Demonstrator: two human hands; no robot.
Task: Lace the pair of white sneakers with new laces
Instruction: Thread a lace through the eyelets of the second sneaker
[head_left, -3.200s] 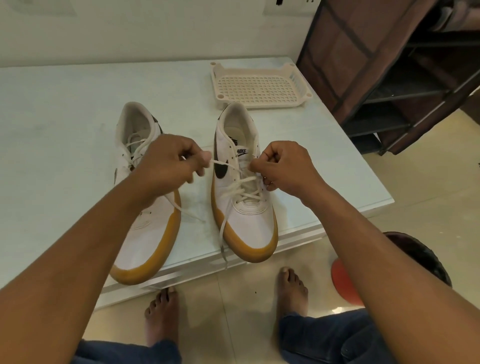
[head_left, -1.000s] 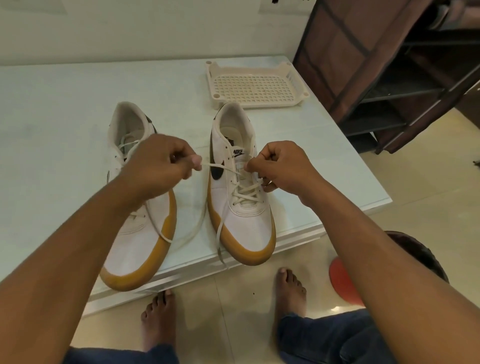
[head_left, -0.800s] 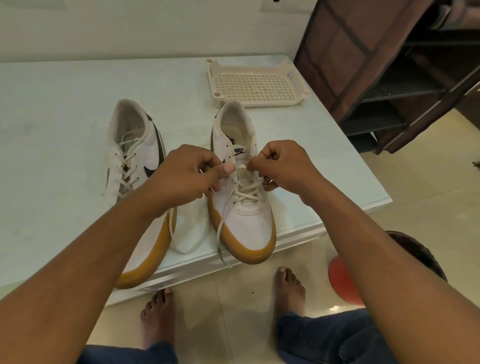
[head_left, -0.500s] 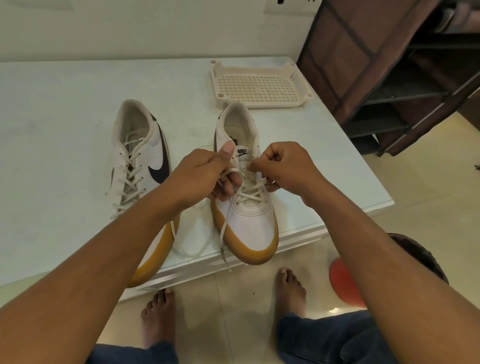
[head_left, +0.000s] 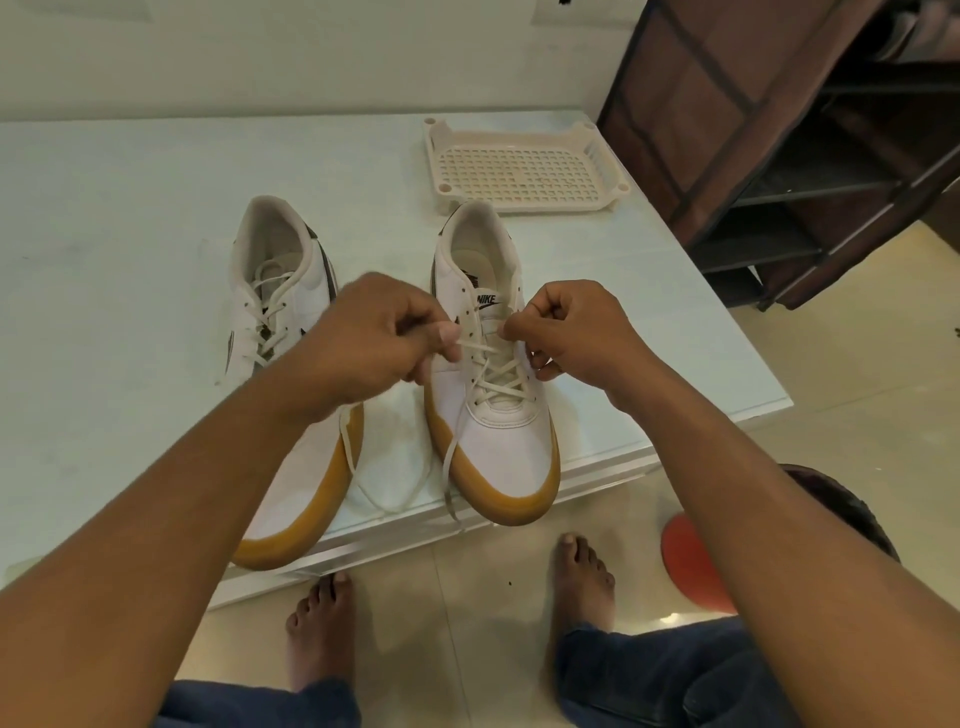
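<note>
The cream tray (head_left: 519, 136) is sitting at the table's (head_left: 130, 208) far edge, showing only its perforated floor. The laced sneaker (head_left: 296, 478) and half-laced sneaker (head_left: 506, 441) are lying lengthwise near the front edge, toes pointing toward you. Your left hand (head_left: 371, 338) and right hand (head_left: 569, 332) are each pinching the half-laced sneaker's lace (head_left: 475, 347).

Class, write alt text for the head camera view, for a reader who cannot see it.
A person's left hand and right hand pinch a white lace across the partly laced sneaker on their right, toe toward them on a pale table. A second white sneaker sits to its left; a cream perforated tray lies behind.
</note>
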